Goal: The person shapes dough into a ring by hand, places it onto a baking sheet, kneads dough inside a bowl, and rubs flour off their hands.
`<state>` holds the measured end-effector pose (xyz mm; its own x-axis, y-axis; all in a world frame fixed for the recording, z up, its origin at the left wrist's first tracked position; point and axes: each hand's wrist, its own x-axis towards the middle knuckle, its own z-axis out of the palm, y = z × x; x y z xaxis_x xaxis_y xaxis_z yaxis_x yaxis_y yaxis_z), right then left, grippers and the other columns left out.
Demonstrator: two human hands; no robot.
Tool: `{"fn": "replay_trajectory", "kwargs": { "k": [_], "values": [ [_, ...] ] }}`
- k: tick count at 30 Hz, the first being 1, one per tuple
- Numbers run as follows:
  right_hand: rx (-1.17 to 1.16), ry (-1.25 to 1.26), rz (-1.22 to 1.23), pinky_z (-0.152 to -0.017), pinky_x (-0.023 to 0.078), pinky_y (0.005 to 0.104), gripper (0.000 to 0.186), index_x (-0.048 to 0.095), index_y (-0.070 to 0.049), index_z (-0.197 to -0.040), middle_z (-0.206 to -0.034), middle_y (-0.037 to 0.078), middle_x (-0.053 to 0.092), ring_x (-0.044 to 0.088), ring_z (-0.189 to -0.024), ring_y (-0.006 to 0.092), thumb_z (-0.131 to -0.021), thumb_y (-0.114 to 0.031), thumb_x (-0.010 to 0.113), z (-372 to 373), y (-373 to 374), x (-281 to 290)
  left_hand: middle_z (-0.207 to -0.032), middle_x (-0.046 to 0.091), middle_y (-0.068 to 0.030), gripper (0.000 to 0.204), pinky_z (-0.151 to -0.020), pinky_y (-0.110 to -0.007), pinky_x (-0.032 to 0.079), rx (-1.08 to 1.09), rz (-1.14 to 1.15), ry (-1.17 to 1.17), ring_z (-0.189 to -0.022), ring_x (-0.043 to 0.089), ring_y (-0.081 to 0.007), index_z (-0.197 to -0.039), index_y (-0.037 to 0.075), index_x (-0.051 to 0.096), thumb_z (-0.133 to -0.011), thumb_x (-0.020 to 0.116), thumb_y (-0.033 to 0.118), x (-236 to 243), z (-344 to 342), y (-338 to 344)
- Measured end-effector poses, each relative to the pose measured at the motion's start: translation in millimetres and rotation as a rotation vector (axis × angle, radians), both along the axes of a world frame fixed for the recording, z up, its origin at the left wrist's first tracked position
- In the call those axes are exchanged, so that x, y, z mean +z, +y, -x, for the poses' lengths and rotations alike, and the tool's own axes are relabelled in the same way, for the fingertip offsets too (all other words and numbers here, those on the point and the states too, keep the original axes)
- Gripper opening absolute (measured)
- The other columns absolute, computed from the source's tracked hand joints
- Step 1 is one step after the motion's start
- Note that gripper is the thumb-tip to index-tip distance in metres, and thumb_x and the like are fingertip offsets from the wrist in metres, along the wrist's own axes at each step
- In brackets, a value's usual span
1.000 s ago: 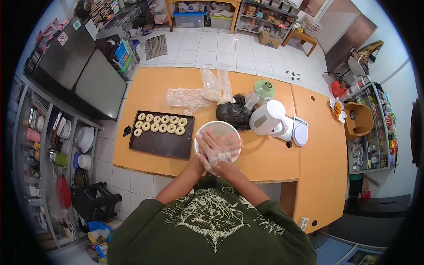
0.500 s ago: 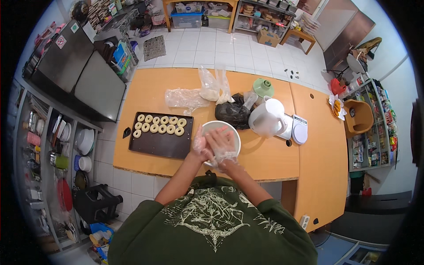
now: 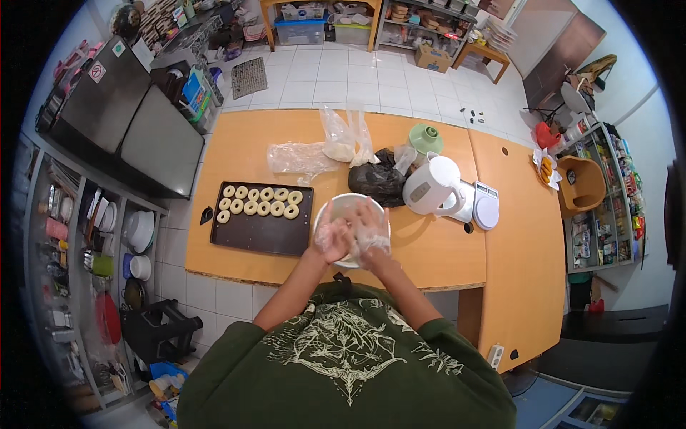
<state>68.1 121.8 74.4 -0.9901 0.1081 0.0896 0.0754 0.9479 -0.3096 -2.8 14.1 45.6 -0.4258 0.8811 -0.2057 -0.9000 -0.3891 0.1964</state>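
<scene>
Both hands wear thin clear plastic gloves and hover over a white bowl (image 3: 326, 209) at the table's near edge. My left hand (image 3: 333, 239) is turned palm up with its fingers stretched out. Just right of it, my right hand (image 3: 370, 232) is palm down, fingers spread apart. The palms nearly meet at their inner edges; whether a bit of dough lies between them I cannot tell. Most of the bowl's contents are hidden by the hands. To the left, a dark baking tray (image 3: 261, 236) carries two rows of pale dough rings (image 3: 250, 207).
Behind the bowl lie a black plastic bag (image 3: 379, 182) and clear bags (image 3: 304, 157), some with white contents. A white kettle (image 3: 431, 187), a kitchen scale (image 3: 486, 207) and a green container (image 3: 425, 139) stand to the right. A fridge (image 3: 121, 121) is at the left.
My hands were pressed together, the right over the left; now they have drawn apart side by side, fingers more spread. The tray and the other things have stayed put.
</scene>
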Motion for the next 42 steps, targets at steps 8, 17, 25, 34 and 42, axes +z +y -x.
{"fn": "replay_trajectory", "kwargs": {
  "k": [8,17,25,34,42],
  "values": [
    [0.236,0.14,0.197,-0.112,0.011,0.0595,0.057,0.046,-0.011,-0.136,-0.145,0.018,0.036,0.031,-0.137,0.035,-0.09,-0.044,0.05,-2.3,-24.6,-1.9,-0.147,0.029,-0.0262,0.101,-0.111,-0.049,0.028,-0.082,-0.29,0.073,-0.136,0.031,-0.0386,-0.144,-0.003,0.025,-0.084,0.025,0.078,-26.4,-12.4,14.9],
    [-0.004,0.179,-0.037,-0.113,0.012,0.0554,0.058,0.044,-0.008,-0.138,-0.144,0.016,0.039,0.028,-0.138,0.0366,-0.09,-0.042,0.048,8.4,-2.7,14.5,-0.144,0.039,-0.0191,0.086,-0.106,-0.047,0.037,-0.046,-0.377,0.073,-0.128,0.045,-0.0324,-0.146,0.0,0.023,-0.09,0.035,0.065,-19.1,-20.7,13.1],
    [0.042,0.188,0.07,-0.11,0.015,0.0609,0.051,0.044,-0.014,-0.139,-0.149,0.013,0.033,0.023,-0.14,0.0356,-0.093,-0.036,0.042,25.2,38.6,40.2,-0.138,0.047,-0.0151,0.065,-0.109,-0.046,0.033,0.001,0.049,-0.093,-0.126,0.047,-0.0286,-0.14,0.007,0.039,-0.095,0.038,0.055,4.4,-3.8,14.9],
    [0.226,0.073,0.129,-0.108,0.013,0.0646,0.058,0.042,-0.014,-0.141,-0.149,0.018,0.031,0.021,-0.14,0.0394,-0.091,-0.044,0.044,3.2,-0.8,-21.8,-0.146,0.034,-0.0214,0.088,-0.108,-0.054,0.03,-0.094,-0.171,0.054,-0.133,0.038,-0.0362,-0.147,0.008,0.027,-0.088,0.028,0.073,5.8,7.6,16.5],
    [-0.296,0.647,-0.094,-0.112,0.007,0.0611,0.063,0.039,-0.015,-0.143,-0.15,0.017,0.03,0.02,-0.141,0.0385,-0.089,-0.046,0.049,46.2,-22.7,-18.0,-0.152,0.026,-0.0179,0.099,-0.111,-0.056,0.022,-0.194,-0.436,0.18,-0.136,0.031,-0.0386,-0.148,0.003,0.019,-0.083,0.032,0.077,-19.0,-21.1,19.7]
  ]
}}
